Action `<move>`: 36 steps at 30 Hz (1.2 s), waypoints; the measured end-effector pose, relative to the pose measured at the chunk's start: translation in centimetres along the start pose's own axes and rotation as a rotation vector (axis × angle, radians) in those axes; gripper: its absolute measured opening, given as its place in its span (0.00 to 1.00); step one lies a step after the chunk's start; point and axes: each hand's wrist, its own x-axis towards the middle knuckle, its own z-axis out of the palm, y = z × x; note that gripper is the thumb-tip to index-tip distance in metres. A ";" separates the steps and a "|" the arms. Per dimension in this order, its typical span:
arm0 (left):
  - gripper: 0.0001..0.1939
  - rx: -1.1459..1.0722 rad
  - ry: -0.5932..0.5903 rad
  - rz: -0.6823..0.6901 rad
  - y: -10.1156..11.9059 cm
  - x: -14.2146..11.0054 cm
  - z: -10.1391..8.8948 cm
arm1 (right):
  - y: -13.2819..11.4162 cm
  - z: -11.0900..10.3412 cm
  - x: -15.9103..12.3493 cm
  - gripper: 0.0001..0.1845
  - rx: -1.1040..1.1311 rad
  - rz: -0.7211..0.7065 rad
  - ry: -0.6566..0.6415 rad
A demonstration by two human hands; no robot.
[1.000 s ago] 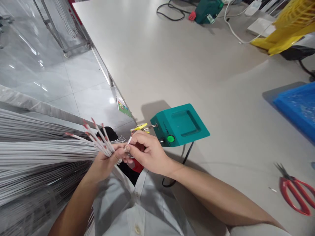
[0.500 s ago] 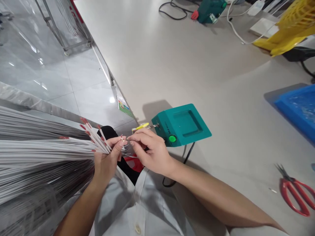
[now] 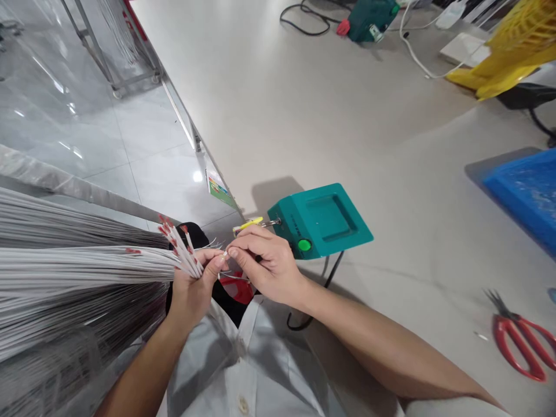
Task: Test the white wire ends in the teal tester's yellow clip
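My left hand [image 3: 197, 289] is closed around a bundle of thin white cables [image 3: 185, 252], several of them with red tips sticking up past the fingers. Its thumb and forefinger also pinch a small pale end at the fingertips. My right hand [image 3: 269, 269] meets it there, thumb and forefinger pressed together on that small pale wire end [image 3: 225, 255]. Fine loose wire strands show around the fingertips. Just beyond the right hand stands a teal device [image 3: 334, 217] with a green button; a yellow clip [image 3: 248, 225] is attached at its left side.
Long white cables [image 3: 78, 269] fill the left side. Red-handled scissors [image 3: 516, 339] lie on the table [image 3: 391, 127] at right, near a blue tray [image 3: 521, 191]. A yellow basket [image 3: 516, 52] and a second teal device [image 3: 369, 20] with cords stand at the back.
My left hand has shifted slightly right with the cable bundle. The two hands' fingertips are closer together, and the loose strands have changed position. The right hand has barely moved.
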 end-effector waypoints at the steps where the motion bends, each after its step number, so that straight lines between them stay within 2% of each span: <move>1: 0.09 -0.036 -0.010 0.004 -0.1 0.0 -0.1 | 0.0 0.0 0.0 0.09 -0.004 -0.008 0.002; 4: 0.08 -0.084 -0.006 0.020 -0.3 -0.1 -0.3 | 0.1 0.0 0.0 0.09 -0.026 -0.006 0.002; 10: 0.08 0.079 -0.017 0.052 0.4 0.1 -0.6 | -0.7 -1.0 0.2 0.09 -0.026 -0.005 0.028; 12: 0.08 0.105 -0.091 0.072 0.6 0.2 -0.8 | -0.9 -1.5 0.4 0.10 -0.047 -0.009 -0.087; 15: 0.10 0.128 -0.275 0.103 0.7 0.4 -1.4 | -0.9 -2.1 0.9 0.05 -0.049 -0.022 -0.323; 17: 0.11 0.125 -0.328 0.119 0.6 0.5 -1.9 | -0.7 -2.2 1.1 0.06 0.018 -0.023 -0.376; 20: 0.10 -0.004 -0.318 0.062 0.1 0.7 -2.2 | -0.4 -1.7 1.1 0.05 0.198 0.025 -0.311; 23: 0.11 -0.222 -0.314 -0.064 -0.3 0.6 -2.0 | -0.3 -0.5 0.8 0.08 0.412 0.166 -0.179; 25: 0.10 -0.340 -0.299 -0.099 -0.4 0.5 -1.5 | -0.3 0.3 0.5 0.08 0.542 0.272 -0.106; 30: 0.08 -0.472 -0.226 -0.109 -0.5 0.3 -0.4 | -0.2 1.1 0.0 0.06 0.741 0.487 -0.085; 33: 0.08 -0.516 -0.209 -0.124 -0.7 0.2 0.0 | -0.2 1.2 -0.1 0.05 0.728 0.486 -0.063; 36: 0.07 -0.528 -0.176 -0.123 -0.9 0.2 0.2 | -0.2 1.2 -0.3 0.03 0.529 0.360 0.030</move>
